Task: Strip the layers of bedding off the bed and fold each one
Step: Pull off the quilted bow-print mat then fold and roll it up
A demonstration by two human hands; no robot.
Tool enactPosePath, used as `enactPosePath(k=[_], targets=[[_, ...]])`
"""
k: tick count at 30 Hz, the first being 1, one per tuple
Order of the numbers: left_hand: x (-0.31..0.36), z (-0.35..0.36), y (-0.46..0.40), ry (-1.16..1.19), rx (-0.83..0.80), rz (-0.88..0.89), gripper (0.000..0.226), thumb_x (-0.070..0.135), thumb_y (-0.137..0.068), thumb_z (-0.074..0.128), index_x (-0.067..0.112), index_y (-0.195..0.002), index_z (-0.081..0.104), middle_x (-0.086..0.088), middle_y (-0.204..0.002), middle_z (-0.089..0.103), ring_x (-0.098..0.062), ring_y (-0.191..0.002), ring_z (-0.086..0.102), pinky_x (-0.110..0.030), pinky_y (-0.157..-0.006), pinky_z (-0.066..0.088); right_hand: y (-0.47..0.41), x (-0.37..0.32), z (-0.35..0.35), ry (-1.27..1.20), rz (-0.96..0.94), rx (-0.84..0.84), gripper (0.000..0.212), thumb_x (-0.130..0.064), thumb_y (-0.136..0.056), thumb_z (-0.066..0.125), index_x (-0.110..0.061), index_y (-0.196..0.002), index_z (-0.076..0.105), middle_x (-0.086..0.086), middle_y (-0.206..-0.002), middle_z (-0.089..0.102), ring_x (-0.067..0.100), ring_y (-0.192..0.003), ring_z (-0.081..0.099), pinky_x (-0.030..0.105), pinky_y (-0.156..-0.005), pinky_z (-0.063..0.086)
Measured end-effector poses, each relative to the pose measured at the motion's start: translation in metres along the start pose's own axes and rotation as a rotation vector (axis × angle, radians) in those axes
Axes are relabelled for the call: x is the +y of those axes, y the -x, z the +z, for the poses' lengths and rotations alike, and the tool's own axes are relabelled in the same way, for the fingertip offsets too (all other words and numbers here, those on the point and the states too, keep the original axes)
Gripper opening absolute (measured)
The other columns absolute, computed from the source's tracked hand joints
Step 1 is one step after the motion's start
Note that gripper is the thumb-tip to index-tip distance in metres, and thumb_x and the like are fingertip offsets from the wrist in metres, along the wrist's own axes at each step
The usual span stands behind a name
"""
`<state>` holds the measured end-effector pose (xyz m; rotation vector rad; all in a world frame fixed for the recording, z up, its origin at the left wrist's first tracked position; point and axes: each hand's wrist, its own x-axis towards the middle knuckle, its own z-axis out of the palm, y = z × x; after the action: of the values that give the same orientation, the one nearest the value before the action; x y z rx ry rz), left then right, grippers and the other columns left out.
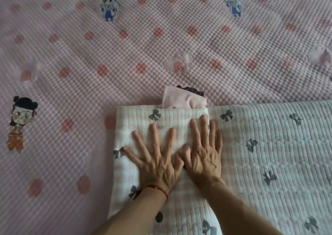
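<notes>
A white quilted cover with grey bows (260, 144) lies on the bed at the lower right, its left part folded over into a thicker strip (129, 126). My left hand (154, 161) and my right hand (204, 153) press flat on that folded strip side by side, fingers spread and straight. A plain pink folded cloth (183, 99) sticks out from under the strip's far edge. Beneath everything spreads the pink checked bed sheet (89, 63) with red dots and cartoon figures.
The pink sheet covers the whole bed to the left and far side. A red string bracelet (158, 189) sits on my left wrist. No bed edge or other furniture is in view.
</notes>
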<state>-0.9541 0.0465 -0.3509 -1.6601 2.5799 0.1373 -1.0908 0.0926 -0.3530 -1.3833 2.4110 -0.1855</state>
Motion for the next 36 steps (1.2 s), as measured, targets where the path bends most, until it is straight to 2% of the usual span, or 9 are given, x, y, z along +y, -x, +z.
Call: enactPosePath(k=[7,13,18,24,28,30,32,34,36], targets=[[0.002,-0.004,0.005,0.044,0.009,-0.007,0.078,0.072,-0.093,0.03,0.045,-0.159,0.0,-0.013,-0.169,-0.009,-0.06,-0.146,-0.01,-0.085,-0.103,0.003,0.003,0.002,0.005,0.003,-0.025,0.038,0.079,-0.062,-0.096,0.019,-0.029,-0.164,-0.006,0.003,-0.171,-0.02,0.029,-0.157,-0.018,0.057,-0.127,-0.001],[0.002,-0.005,0.003,-0.015,-0.009,-0.04,0.074,0.072,-0.094,0.016,0.046,-0.156,-0.013,-0.01,-0.167,-0.019,-0.058,-0.146,-0.016,-0.083,-0.104,0.001,0.0,0.004,0.007,0.02,-0.05,0.076,0.082,-0.056,-0.101,0.037,-0.026,-0.164,-0.006,0.005,-0.171,-0.02,0.031,-0.157,-0.016,0.058,-0.126,-0.002],[-0.008,-0.008,-0.002,0.014,-0.086,-0.043,0.068,0.072,-0.093,0.007,0.052,-0.153,-0.017,-0.001,-0.166,-0.025,-0.05,-0.148,-0.022,-0.079,-0.108,-0.008,0.0,0.002,0.0,0.019,-0.099,0.037,0.076,-0.056,-0.099,0.018,-0.028,-0.162,-0.014,0.006,-0.169,-0.025,0.036,-0.156,-0.018,0.058,-0.126,-0.006],[-0.042,-0.035,0.153,0.017,-0.221,0.173,0.059,0.058,-0.103,0.008,0.046,-0.156,-0.017,0.005,-0.166,-0.026,-0.031,-0.151,-0.027,-0.066,-0.118,-0.006,0.148,-0.005,-0.014,-0.069,-0.214,-0.177,0.069,-0.051,-0.107,0.018,-0.031,-0.161,-0.02,-0.001,-0.165,-0.036,0.027,-0.151,-0.035,0.062,-0.124,-0.011],[-0.064,-0.033,0.268,0.085,-0.2,-0.048,0.068,0.06,-0.099,0.024,0.045,-0.158,-0.005,0.0,-0.169,-0.016,-0.033,-0.155,-0.015,-0.072,-0.116,0.01,0.289,0.011,0.005,-0.136,-0.256,-0.219,0.068,-0.053,-0.109,0.013,-0.027,-0.159,-0.025,-0.002,-0.163,-0.04,0.027,-0.151,-0.034,0.057,-0.126,-0.008],[-0.071,-0.038,0.278,0.203,-0.201,-0.241,0.079,0.066,-0.093,0.031,0.041,-0.16,-0.004,-0.004,-0.17,-0.01,-0.036,-0.155,-0.001,-0.065,-0.115,0.021,0.312,0.023,0.013,-0.187,-0.232,-0.2,0.068,-0.057,-0.106,0.007,-0.028,-0.16,-0.022,0.001,-0.165,-0.036,0.025,-0.153,-0.032,0.055,-0.128,-0.004],[-0.076,-0.047,0.261,0.378,-0.166,-0.494,0.09,0.07,-0.09,0.042,0.031,-0.161,0.004,-0.013,-0.167,0.015,-0.037,-0.149,0.024,-0.055,-0.115,0.03,0.312,0.028,0.018,-0.214,-0.24,-0.18,0.07,-0.062,-0.103,0.001,-0.029,-0.16,-0.022,0.002,-0.166,-0.034,0.024,-0.153,-0.03,0.054,-0.128,-0.003],[-0.082,-0.065,0.233,0.627,-0.175,-0.699,0.087,0.063,-0.085,0.063,0.021,-0.155,0.033,-0.014,-0.15,0.049,-0.032,-0.129,0.052,-0.042,-0.104,0.046,0.305,0.031,0.023,-0.239,-0.266,-0.175,0.07,-0.064,-0.102,0.002,-0.031,-0.159,-0.023,0.0,-0.166,-0.034,0.023,-0.153,-0.03,0.054,-0.128,-0.003],[-0.093,-0.081,0.211,0.926,-0.251,-0.777,0.057,0.046,-0.079,0.081,0.017,-0.125,0.064,-0.004,-0.115,0.07,-0.02,-0.095,0.066,-0.029,-0.079,0.054,0.3,0.036,0.03,-0.257,-0.279,-0.178,0.07,-0.064,-0.104,0.006,-0.032,-0.16,-0.022,-0.001,-0.167,-0.032,0.022,-0.154,-0.029,0.054,-0.128,-0.002]])
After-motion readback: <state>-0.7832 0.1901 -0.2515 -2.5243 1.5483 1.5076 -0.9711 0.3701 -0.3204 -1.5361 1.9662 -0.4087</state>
